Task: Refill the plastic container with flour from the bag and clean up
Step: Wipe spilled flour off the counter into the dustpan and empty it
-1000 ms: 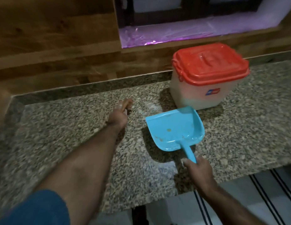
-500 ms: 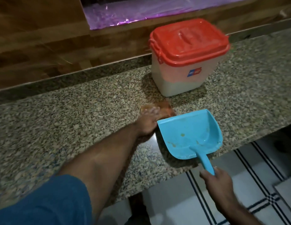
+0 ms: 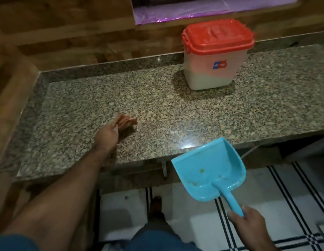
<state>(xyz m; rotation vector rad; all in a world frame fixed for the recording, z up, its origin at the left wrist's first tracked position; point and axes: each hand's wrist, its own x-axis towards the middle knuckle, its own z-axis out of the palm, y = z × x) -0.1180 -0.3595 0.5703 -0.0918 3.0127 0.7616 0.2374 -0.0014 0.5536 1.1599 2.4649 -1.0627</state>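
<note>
Cleaning stage of the flour task, seen from the head camera. The plastic container stands on the granite desk at about 1 o'clock, its red lid on and white flour visible through the lower part of its wall; the refill thus appears complete, and no flour bag is in view. The left hand, at about 10 o'clock from the frame's centre, has its fingers curled round a crumpled brown cloth that lies on the desk surface, well apart from the container. The right hand, at about 5 o'clock, grips the handle end of a blue dustpan, which hangs off the desk, its open mouth near the front edge but below it and tilted, a few small specks lying inside. The step in hand is judged to be wiping loose flour toward that edge. To do it well, the dustpan's lip should be brought up flush under the edge at the bright glare patch, and the cloth drawn toward 4 o'clock in one flat, steady stroke, so that the powder falls into the dustpan and not onto the striped floor.
</note>
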